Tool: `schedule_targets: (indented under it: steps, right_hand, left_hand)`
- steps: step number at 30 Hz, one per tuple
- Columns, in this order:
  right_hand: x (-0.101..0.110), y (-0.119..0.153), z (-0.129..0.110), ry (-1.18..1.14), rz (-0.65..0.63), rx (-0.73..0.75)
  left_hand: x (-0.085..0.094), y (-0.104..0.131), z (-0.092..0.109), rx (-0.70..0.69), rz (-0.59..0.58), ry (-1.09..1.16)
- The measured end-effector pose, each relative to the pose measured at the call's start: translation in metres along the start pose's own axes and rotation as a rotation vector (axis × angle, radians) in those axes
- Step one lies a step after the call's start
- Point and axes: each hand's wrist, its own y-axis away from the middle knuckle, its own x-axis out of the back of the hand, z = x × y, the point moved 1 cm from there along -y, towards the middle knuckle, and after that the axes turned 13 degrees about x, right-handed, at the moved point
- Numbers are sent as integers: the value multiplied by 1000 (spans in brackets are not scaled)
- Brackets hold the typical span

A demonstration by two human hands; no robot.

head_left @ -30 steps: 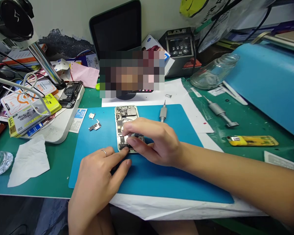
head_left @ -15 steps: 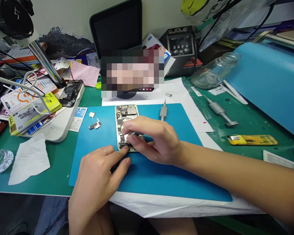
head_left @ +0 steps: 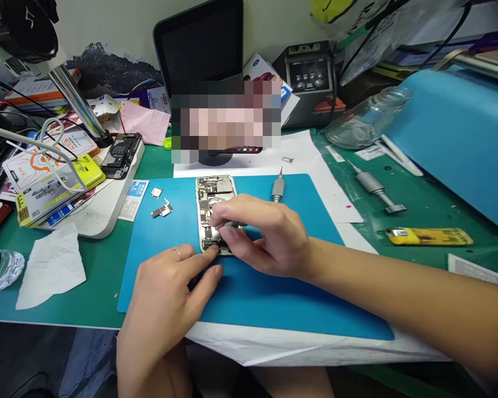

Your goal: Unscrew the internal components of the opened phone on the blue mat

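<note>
An opened smartphone [head_left: 205, 205] lies upright on the blue mat [head_left: 274, 301], its circuit boards and inner parts exposed. My left hand [head_left: 166, 293] is open, palm down, with its index fingertip touching the phone's lower edge and the thumb apart from it. Over the phone's lower right half, my right hand [head_left: 269, 235] is closed in a pinch. Between its fingers shows a bit of grey metal tool, apparently a screwdriver [head_left: 234, 224]; its tip and most of its body are hidden. Small loose phone parts [head_left: 162, 209] lie left of the phone.
A grey screwdriver [head_left: 278, 188] lies beyond my right hand, another grey tool [head_left: 373, 185] farther right. A yellow flat part [head_left: 429, 236], tweezers [head_left: 400, 157] and a glass jar [head_left: 363, 124] are on the right. At left are battery boxes [head_left: 62, 190], a tissue [head_left: 52, 268] and a lamp pole [head_left: 77, 102].
The view has shifted very slightly. Both hands keep nearly the same pose over the phone, and nothing has visibly been taken up or let go.
</note>
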Motion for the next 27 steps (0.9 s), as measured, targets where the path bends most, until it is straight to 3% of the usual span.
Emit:
schedule_targets:
  steps: [12, 27]
  right_hand:
    - [4, -1, -2, 87, 49, 9]
    - [4, 0, -1, 95, 24, -6]
  left_hand:
    - [0, -2, 0, 4, -4, 15]
    - [0, 0, 1, 10, 0, 23]
